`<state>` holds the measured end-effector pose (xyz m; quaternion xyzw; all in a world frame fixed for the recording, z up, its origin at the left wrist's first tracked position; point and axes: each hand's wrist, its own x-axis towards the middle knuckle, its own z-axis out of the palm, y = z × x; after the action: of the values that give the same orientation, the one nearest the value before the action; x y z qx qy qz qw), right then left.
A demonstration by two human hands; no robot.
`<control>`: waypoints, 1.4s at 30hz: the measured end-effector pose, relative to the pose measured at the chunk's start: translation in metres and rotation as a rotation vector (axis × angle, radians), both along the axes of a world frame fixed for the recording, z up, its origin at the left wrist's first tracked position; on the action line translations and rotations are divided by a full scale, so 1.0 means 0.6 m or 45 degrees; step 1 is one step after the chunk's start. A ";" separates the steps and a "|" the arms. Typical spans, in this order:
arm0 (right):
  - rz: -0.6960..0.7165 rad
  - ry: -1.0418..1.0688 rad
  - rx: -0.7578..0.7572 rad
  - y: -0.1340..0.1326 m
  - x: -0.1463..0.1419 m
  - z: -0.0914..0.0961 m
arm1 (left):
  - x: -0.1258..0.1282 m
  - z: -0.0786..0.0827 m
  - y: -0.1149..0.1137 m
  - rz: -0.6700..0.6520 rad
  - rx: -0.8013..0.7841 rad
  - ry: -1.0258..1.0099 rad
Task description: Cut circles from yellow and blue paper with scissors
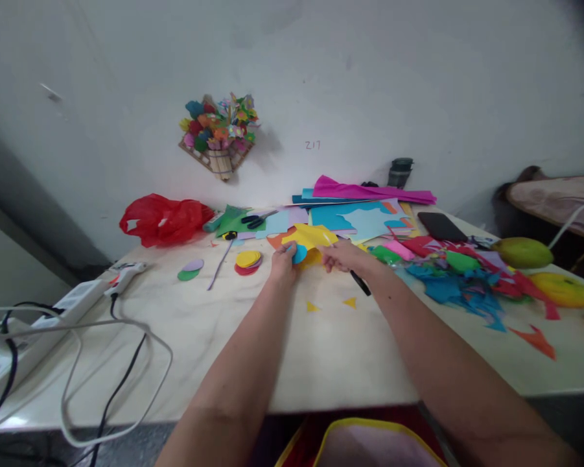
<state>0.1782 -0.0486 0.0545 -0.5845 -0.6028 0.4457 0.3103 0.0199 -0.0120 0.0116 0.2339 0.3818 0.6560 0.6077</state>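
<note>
My left hand (284, 261) is closed, pinching a blue paper circle (299, 253) against a sheet of yellow paper (315, 235). On the right side of that sheet, my right hand (338, 255) has its fingers curled round a slim pen-like tool. The tool's dark end (360, 283) sticks out below the wrist, and a pale tip shows near the paper; its exact kind is unclear. Two small yellow scraps (350, 303) lie in front of the hands. Left of my left hand rests a stack of yellow paper circles (248, 259) over red ones.
Scissors (259, 220), a tape measure (229, 235) and a red plastic bag (163, 219) lie at back left. Coloured scraps (467, 285), a phone-like black slab (441, 227) and mangoes (522, 252) are to the right. Cables and a power strip (68, 308) occupy the left edge.
</note>
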 end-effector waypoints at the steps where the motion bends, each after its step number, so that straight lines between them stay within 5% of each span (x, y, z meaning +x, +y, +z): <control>1: 0.084 0.001 -0.053 -0.007 -0.009 0.003 | 0.003 0.000 -0.002 0.016 -0.005 0.015; 5: 0.178 -0.098 -0.149 -0.021 -0.034 0.001 | 0.010 -0.003 -0.004 0.086 -0.035 -0.011; 17: -0.137 0.057 -0.035 -0.017 -0.061 -0.016 | 0.033 -0.011 -0.011 -0.133 0.013 -0.077; 28: -0.422 0.185 0.073 0.008 -0.034 -0.032 | 0.051 -0.003 -0.031 -0.287 -0.034 -0.184; 42: -0.397 0.108 0.039 0.012 -0.027 -0.030 | 0.030 -0.007 -0.014 -0.312 -0.006 -0.049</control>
<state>0.1621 -0.0411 0.0365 -0.6469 -0.4978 0.4071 0.4099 0.0380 -0.0201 0.0077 0.2648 0.3401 0.5804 0.6909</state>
